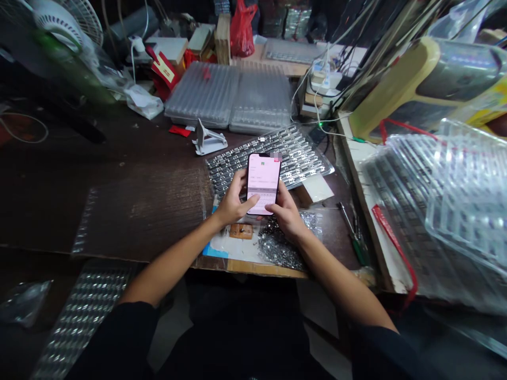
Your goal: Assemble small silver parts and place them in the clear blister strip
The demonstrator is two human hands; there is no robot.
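Observation:
A smartphone is held upright between both hands, its lit pinkish screen showing a keyboard in the lower part. My left hand grips its left edge, with the thumb over the keyboard. On the right edge, my right hand has its fingers wrapped behind and its thumb at the lower screen. Behind the phone lies a clear tray of small metal parts. Below it are a small wooden block and a heap of tiny metal pieces, partly covered by my right hand.
A white phone stand stands behind my left hand. Stacked clear plastic trays sit at the back. A green-handled screwdriver lies at right, beside a raised ledge with more trays. A fan is at far left.

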